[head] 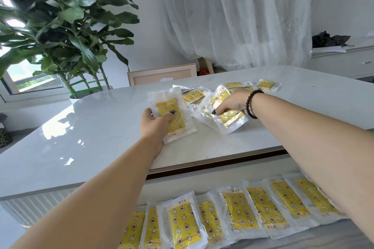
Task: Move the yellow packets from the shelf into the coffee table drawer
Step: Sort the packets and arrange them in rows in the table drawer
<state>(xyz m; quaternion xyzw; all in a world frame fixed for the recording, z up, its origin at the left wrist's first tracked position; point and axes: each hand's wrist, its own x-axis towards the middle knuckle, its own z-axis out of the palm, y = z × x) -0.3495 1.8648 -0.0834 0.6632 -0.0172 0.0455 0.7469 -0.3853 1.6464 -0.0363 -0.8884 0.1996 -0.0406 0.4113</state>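
- Both bare arms reach forward from the bottom of the view over a glossy white table (97,135).
- The left hand (155,125) grips a packet (173,113): a clear plastic sleeve with a yellow patterned card inside. The thumb presses on the front of the card and the fingers curl behind the sleeve's left edge. The packet stands tilted, its lower edge at or just above the tabletop; which, I cannot tell.
- The right hand (232,104), with a dark bead bracelet (252,104) at the wrist, is just to the right of the left hand. Its fingers curl down onto a second packet (227,117), pinching it near the middle; that packet bends up around the hand.
- Beyond and between the two hands lies a loose pile (202,95) of more yellow packets on the table, some overlapping, reaching to the far right of the right hand.
- Below the arms, nearer than the table edge, a row (222,220) of yellow packets lies side by side, overlapping slightly, on a lower grey surface.
- Far to the left of the left hand stands a large leafy plant (66,26).
- Behind the table hang sheer white curtains (242,16), with a wooden frame (162,76) leaning below them.
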